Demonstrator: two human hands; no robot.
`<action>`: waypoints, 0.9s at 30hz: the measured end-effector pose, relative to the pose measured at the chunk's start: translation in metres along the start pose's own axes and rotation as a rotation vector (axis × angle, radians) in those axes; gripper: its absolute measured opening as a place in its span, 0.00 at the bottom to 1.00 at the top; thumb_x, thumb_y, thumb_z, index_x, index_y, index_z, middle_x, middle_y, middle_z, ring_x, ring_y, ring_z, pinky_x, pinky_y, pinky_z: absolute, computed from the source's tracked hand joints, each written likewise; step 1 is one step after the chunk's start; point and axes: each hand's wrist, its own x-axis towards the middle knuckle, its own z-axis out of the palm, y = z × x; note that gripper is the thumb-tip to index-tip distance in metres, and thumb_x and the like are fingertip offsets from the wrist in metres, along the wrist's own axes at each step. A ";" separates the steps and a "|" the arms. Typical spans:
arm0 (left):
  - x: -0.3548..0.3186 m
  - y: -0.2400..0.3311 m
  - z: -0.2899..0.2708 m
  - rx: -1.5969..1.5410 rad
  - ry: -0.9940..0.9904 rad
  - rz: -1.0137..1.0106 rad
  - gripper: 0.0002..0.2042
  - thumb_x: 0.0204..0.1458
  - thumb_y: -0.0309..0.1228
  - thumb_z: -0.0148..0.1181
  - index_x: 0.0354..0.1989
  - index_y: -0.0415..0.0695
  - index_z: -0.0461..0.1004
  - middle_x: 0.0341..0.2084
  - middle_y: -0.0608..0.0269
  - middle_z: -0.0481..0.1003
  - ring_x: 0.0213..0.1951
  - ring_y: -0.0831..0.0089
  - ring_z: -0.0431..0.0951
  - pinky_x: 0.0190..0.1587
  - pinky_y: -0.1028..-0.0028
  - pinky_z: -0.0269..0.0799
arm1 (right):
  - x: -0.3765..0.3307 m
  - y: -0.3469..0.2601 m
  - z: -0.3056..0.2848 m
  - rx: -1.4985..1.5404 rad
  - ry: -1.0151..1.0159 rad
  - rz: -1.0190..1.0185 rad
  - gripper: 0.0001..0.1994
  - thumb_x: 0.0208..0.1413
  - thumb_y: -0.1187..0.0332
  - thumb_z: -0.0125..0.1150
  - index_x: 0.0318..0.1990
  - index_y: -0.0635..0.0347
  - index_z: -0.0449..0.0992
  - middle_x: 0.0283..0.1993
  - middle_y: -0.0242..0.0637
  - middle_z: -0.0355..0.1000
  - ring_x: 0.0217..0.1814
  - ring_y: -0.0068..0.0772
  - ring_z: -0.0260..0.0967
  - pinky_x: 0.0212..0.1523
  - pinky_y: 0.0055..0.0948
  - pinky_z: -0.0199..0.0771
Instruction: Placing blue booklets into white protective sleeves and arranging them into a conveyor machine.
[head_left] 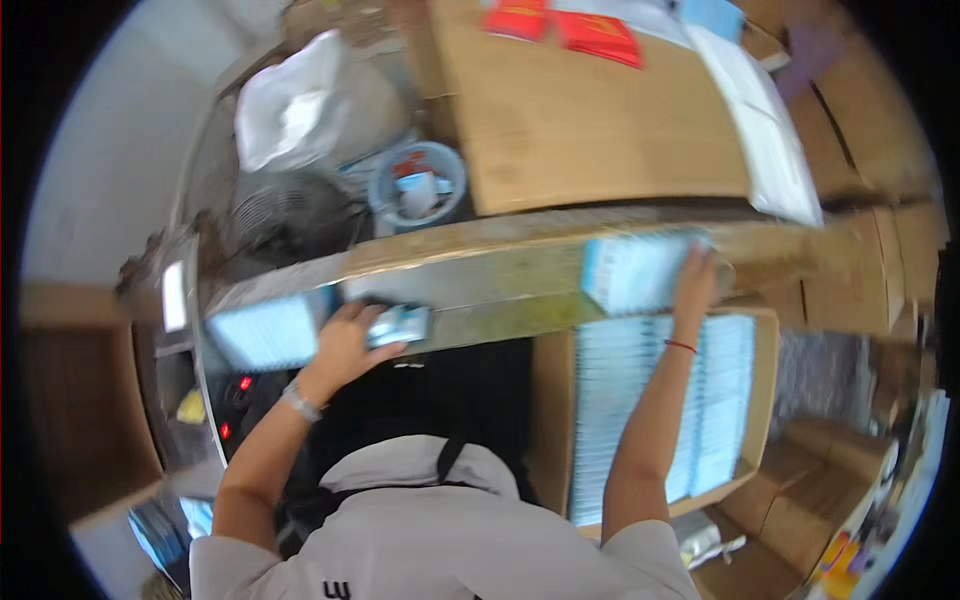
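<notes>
My left hand (348, 345) is at the narrow bench ledge, its thumb and fingers around a small light-blue and white box (403, 325). Just left of it, a row of thin pale-blue boxes (265, 332) stands on the ledge. My right hand (695, 283) grips the right end of a short row of light-blue boxes (635, 272) on the same ledge; motion blurs its fingertips. Below my right forearm, an open carton (553, 425) is packed with columns of similar thin boxes (615, 420).
Behind the ledge (480, 285) lies a large cardboard sheet (600, 130) with red packets (600, 38) and a white plastic-wrapped bundle (765, 130). A blue bucket of scraps (455, 165), a dark fan (285, 215) and a white bag (290, 115) stand far left. Cartons (850, 270) crowd the right.
</notes>
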 end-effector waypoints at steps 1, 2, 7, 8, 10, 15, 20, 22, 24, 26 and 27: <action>0.003 0.005 0.000 -0.003 -0.009 -0.009 0.25 0.45 0.48 0.67 0.45 0.41 0.77 0.38 0.48 0.76 0.41 0.49 0.78 0.45 0.58 0.74 | 0.003 0.017 0.004 0.052 0.059 -0.029 0.31 0.68 0.47 0.42 0.61 0.72 0.65 0.53 0.65 0.70 0.56 0.65 0.67 0.56 0.48 0.66; 0.004 0.004 -0.002 -0.052 0.015 0.040 0.22 0.46 0.43 0.66 0.46 0.42 0.76 0.38 0.49 0.77 0.41 0.49 0.78 0.43 0.59 0.75 | -0.001 0.022 0.008 0.084 0.135 -0.070 0.31 0.68 0.47 0.41 0.59 0.73 0.66 0.49 0.65 0.72 0.52 0.66 0.69 0.53 0.50 0.68; -0.024 0.001 0.014 -0.378 0.534 -0.220 0.41 0.50 0.29 0.60 0.67 0.24 0.42 0.59 0.23 0.55 0.60 0.36 0.60 0.62 0.54 0.59 | -0.108 -0.092 0.057 -0.075 -0.201 -0.165 0.23 0.67 0.50 0.44 0.45 0.65 0.73 0.32 0.53 0.76 0.32 0.54 0.73 0.36 0.47 0.71; -0.029 0.006 0.017 -0.395 0.480 -0.275 0.43 0.51 0.29 0.60 0.67 0.21 0.37 0.62 0.20 0.47 0.63 0.33 0.55 0.65 0.54 0.54 | -0.160 -0.136 0.057 0.198 -0.314 -0.335 0.28 0.65 0.50 0.50 0.55 0.73 0.67 0.34 0.60 0.74 0.36 0.64 0.72 0.39 0.52 0.70; -0.039 0.014 0.029 -0.086 0.521 -0.141 0.47 0.49 0.33 0.65 0.67 0.22 0.38 0.64 0.20 0.44 0.61 0.29 0.55 0.63 0.49 0.55 | -0.225 -0.213 0.046 0.168 -0.534 -0.435 0.35 0.61 0.51 0.57 0.63 0.75 0.59 0.43 0.65 0.72 0.44 0.64 0.72 0.45 0.49 0.72; -0.072 0.025 0.007 0.070 0.412 -0.087 0.45 0.43 0.33 0.70 0.69 0.34 0.51 0.68 0.28 0.43 0.65 0.32 0.51 0.63 0.45 0.51 | -0.264 -0.214 0.089 0.160 -0.300 -0.593 0.45 0.54 0.49 0.63 0.68 0.72 0.50 0.48 0.65 0.71 0.46 0.63 0.72 0.46 0.47 0.73; -0.081 0.026 0.009 -0.097 0.398 -0.070 0.34 0.42 0.30 0.68 0.63 0.48 0.66 0.68 0.32 0.45 0.65 0.37 0.52 0.61 0.48 0.52 | -0.278 -0.233 0.091 0.023 -0.263 -0.539 0.45 0.50 0.54 0.64 0.68 0.72 0.49 0.50 0.63 0.71 0.47 0.61 0.73 0.46 0.47 0.74; -0.075 0.025 0.007 -0.109 0.434 -0.088 0.32 0.43 0.30 0.68 0.61 0.50 0.68 0.69 0.32 0.45 0.65 0.38 0.52 0.60 0.49 0.53 | -0.275 -0.232 0.093 0.003 -0.288 -0.484 0.44 0.50 0.56 0.64 0.68 0.72 0.49 0.51 0.63 0.70 0.47 0.60 0.73 0.46 0.47 0.74; -0.070 0.025 0.005 -0.142 0.473 -0.076 0.31 0.43 0.29 0.67 0.61 0.50 0.68 0.69 0.33 0.45 0.63 0.40 0.55 0.59 0.50 0.54 | -0.272 -0.227 0.099 -0.012 -0.206 -0.501 0.43 0.49 0.58 0.63 0.68 0.72 0.49 0.51 0.61 0.71 0.47 0.59 0.73 0.45 0.46 0.75; -0.074 0.025 0.008 -0.134 0.475 -0.096 0.31 0.43 0.29 0.67 0.60 0.50 0.69 0.69 0.33 0.45 0.61 0.42 0.57 0.59 0.51 0.55 | -0.274 -0.225 0.100 0.013 -0.216 -0.502 0.43 0.49 0.58 0.63 0.68 0.72 0.49 0.51 0.60 0.71 0.47 0.58 0.73 0.45 0.46 0.75; -0.077 0.026 0.011 -0.215 0.433 -0.112 0.31 0.43 0.29 0.67 0.60 0.49 0.69 0.69 0.32 0.45 0.60 0.43 0.58 0.57 0.52 0.56 | -0.275 -0.226 0.100 -0.003 -0.221 -0.501 0.42 0.50 0.57 0.63 0.67 0.73 0.50 0.52 0.60 0.71 0.48 0.59 0.73 0.46 0.46 0.74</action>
